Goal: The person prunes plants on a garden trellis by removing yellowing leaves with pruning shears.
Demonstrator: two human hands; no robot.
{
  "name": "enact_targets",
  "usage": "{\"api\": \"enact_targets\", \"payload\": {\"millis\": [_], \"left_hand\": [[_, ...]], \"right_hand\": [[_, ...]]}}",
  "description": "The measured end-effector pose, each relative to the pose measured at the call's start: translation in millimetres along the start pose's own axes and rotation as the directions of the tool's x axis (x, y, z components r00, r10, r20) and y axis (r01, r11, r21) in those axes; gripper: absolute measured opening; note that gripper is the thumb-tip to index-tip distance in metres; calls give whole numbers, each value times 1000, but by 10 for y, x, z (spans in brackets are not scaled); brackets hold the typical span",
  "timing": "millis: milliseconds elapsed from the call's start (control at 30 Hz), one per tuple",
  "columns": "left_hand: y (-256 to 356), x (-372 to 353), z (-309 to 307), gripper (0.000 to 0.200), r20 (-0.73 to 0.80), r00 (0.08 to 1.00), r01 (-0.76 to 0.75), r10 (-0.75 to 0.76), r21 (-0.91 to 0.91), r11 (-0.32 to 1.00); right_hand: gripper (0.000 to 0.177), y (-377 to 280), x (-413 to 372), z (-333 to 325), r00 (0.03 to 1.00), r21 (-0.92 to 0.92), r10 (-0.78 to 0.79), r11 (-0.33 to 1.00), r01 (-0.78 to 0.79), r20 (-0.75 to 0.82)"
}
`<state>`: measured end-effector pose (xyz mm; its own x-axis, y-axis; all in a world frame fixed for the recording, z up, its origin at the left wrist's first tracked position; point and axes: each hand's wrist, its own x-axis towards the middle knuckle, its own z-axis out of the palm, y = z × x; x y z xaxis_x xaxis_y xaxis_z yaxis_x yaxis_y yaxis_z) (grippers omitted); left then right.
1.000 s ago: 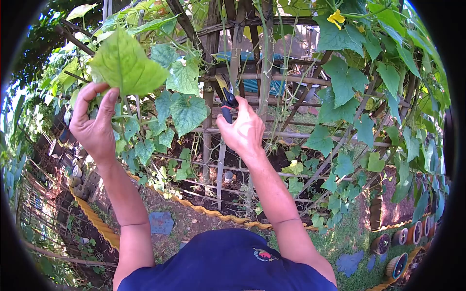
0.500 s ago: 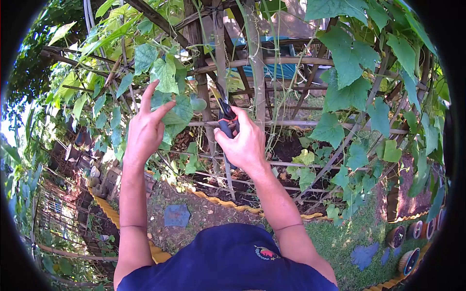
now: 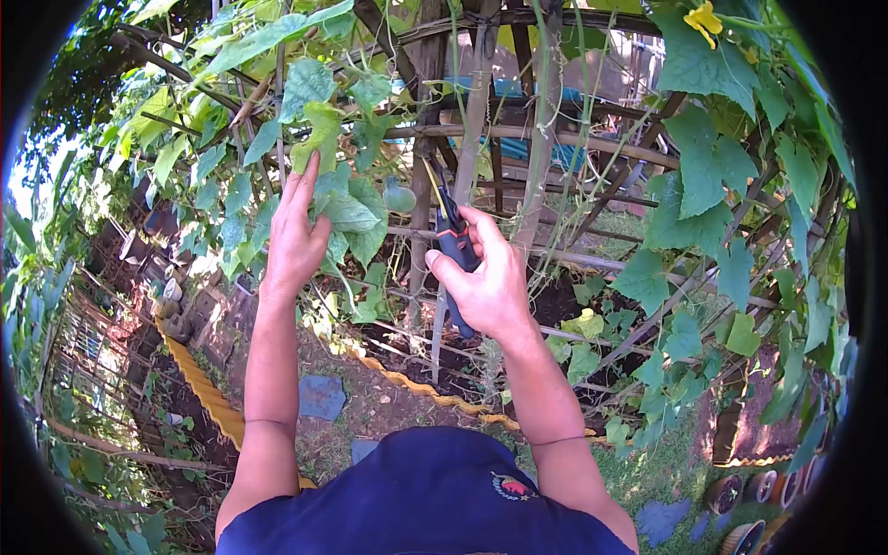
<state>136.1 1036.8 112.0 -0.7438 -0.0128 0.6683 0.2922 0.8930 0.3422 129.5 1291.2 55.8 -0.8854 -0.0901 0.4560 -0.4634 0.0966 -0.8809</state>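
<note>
My right hand (image 3: 486,273) is closed round dark-handled pruning shears (image 3: 453,236), whose blades point up and to the left. My left hand (image 3: 298,236) is raised among the vine leaves, its fingers up against a yellowish-green leaf (image 3: 319,134). Its thumb is apart from the fingers, and nothing is seen held in it. Between the two hands hangs a small round green fruit (image 3: 399,196), just left of the shears' blades, with a broad leaf (image 3: 347,211) beside it.
A trellis of wooden poles (image 3: 541,139) carries vines in front of me. A yellow wavy edging (image 3: 199,388) runs along the soil. Flat stones (image 3: 321,398) lie below, and pots (image 3: 724,493) stand at the lower right.
The view has shifted, so the trellis and fruit sit further right. My left fingers have come closer together and moved against the yellowish-green leaf. The shears stay in my right hand.
</note>
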Motion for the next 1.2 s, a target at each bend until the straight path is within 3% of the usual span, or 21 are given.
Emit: {"api": "enact_targets", "payload": {"millis": [133,267,333,400,433,500,700,867,900,967,1067,1167,1200], "left_hand": [[-56,-42,13,82,4,1000,23,-23,-75,997],[-160,1,7,82,-22,997,-80,78,-153,985],[-177,-7,3,82,-53,993,-113,106,-154,982],[-206,5,0,82,-60,991,-131,122,-180,975],[-220,5,12,82,-75,988,-147,135,-178,973],[-249,17,4,82,-81,985,-162,149,-193,968],[-310,38,1,81,-73,982,-185,174,-201,962],[-371,19,25,80,-82,979,-199,185,-235,951],[-385,-11,24,79,-108,981,-183,160,-258,949],[-458,-94,-4,75,-165,980,-154,107,-307,939],[-625,-225,-102,69,-381,921,-213,83,-313,926],[-648,-472,-314,65,-514,844,-50,-153,-359,932],[-785,-564,-325,60,-586,806,-81,-83,-247,966]], "right_hand": [[64,-96,101,70,998,3,19,1000,-19,60],[56,-346,388,69,969,-9,102,995,-102,224],[52,-490,569,79,972,-125,69,991,-42,225],[50,-575,802,75,940,-140,65,990,-19,334],[43,-700,893,69,920,-215,149,974,-73,362],[33,-789,1052,128,882,-171,229,970,-173,411],[26,-911,1236,351,865,-125,338,941,-314,371],[26,-809,1252,396,892,-151,270,961,-230,361],[26,-776,1247,378,896,-174,257,963,-206,362],[27,-725,1185,339,896,-28,229,971,-237,380],[29,-790,1020,207,904,30,194,975,-222,381],[29,-820,748,47,923,81,150,978,-190,355],[28,-809,647,-18,923,94,136,979,-181,360]]}}
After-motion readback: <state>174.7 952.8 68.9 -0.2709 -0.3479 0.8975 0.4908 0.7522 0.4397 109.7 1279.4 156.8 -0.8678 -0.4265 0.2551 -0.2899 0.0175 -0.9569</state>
